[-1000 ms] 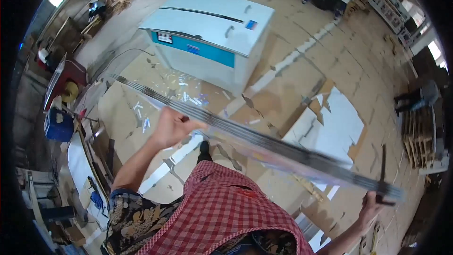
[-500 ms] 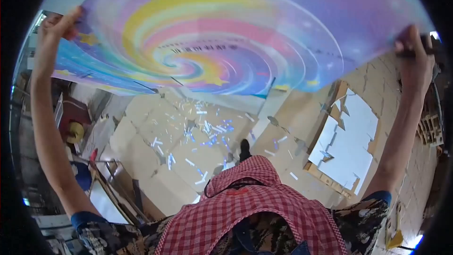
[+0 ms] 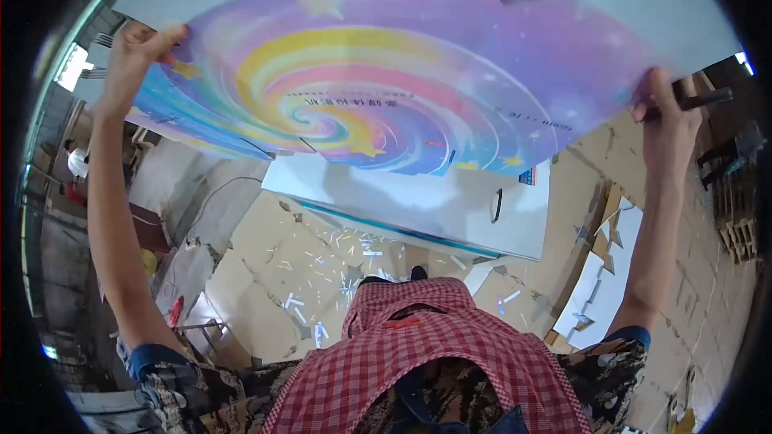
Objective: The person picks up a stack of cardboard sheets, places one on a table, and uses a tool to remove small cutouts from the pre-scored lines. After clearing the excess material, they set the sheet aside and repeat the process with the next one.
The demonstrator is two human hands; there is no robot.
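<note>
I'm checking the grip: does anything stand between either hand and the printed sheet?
Nothing visible in front: the left hand and right hand both touch the printed sheet directly. A dark, slim object in the right hand sticks outward; whether it meets the sheet's back is hidden.

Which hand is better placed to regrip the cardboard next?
Likely the left: the left hand seems to grip only the cardboard, while the right hand also holds a dark bar.
</note>
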